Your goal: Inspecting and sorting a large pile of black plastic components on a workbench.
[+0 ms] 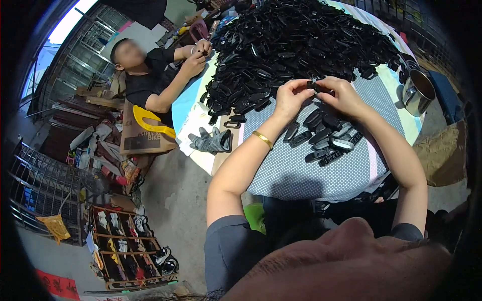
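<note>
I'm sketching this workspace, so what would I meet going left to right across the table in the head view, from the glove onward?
Grey glove, gold-coloured bangle, left hand, small black part, right hand, metal mug.

Looking like a small, makeshift workshop with household clutter. Showing a huge heap of small black parts (296,47) on a cloth-covered tabletop (384,103), plus a second person (148,80) working by hand alongside. Also showing bare grey floor (175,188), cardboard box (150,143), rack (113,235) of apparent footwear.
</note>
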Tool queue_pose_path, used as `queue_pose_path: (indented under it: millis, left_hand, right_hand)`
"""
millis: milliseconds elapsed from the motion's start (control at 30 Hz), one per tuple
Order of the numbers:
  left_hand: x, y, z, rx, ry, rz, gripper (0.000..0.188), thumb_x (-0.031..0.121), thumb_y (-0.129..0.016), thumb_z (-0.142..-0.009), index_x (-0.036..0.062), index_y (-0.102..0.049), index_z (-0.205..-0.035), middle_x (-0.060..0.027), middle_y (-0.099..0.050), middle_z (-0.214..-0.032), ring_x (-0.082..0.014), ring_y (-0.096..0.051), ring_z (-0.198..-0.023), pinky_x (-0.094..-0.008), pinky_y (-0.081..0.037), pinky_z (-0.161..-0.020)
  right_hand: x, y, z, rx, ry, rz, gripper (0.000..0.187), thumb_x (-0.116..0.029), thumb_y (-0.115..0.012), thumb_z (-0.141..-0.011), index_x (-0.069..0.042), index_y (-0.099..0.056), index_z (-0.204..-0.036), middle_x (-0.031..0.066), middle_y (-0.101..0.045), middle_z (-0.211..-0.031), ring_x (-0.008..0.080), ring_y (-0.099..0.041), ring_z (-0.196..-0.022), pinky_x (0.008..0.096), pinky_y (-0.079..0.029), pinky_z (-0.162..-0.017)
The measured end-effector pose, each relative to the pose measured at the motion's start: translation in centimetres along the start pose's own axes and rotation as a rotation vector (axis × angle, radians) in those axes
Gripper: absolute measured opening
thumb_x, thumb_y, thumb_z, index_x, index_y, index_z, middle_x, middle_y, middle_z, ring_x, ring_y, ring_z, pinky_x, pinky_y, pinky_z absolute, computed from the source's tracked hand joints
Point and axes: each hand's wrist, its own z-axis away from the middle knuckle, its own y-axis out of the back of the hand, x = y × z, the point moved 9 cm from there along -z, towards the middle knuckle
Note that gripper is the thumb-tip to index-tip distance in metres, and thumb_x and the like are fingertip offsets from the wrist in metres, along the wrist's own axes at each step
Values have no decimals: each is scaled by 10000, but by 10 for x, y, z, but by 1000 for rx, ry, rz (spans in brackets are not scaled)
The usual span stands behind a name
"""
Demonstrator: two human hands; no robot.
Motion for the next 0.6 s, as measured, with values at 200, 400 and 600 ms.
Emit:
queue_pose_path:
  millis: [200, 400, 600]
  left_hand:
    - [15, -2, 1, 4, -51, 30, 258, 10, -666, -700, 0, -636, -956, -47, -627, -868, -99, -586, -756, -217, -477, -693]
    - [8, -3, 0, -67, -66, -61, 307, 10, -644, -740, -20, -594, -1042, -67, -629, -916, -109, -587, -803, -223, -484, -731]
    - [22, -9, 9, 61, -80, -19, 289, 42, -633, -758, -6, -608, -1041, -42, -632, -890, -75, -562, -763, -204, -461, -685]
  right_hand:
    - [-8, 4, 1, 55, 63, 83, 291, -109, -633, -736, 21, -579, -990, 128, -577, -856, 244, -595, -749, 305, -475, -638]
    - [-17, 4, 2, 62, 131, 168, 291, -95, -628, -729, -1, -578, -1000, 113, -555, -808, 235, -582, -678, 303, -466, -572]
    - [-28, 7, 4, 117, 190, 268, 323, -94, -653, -711, -9, -572, -1011, 110, -560, -833, 236, -595, -696, 311, -478, -593]
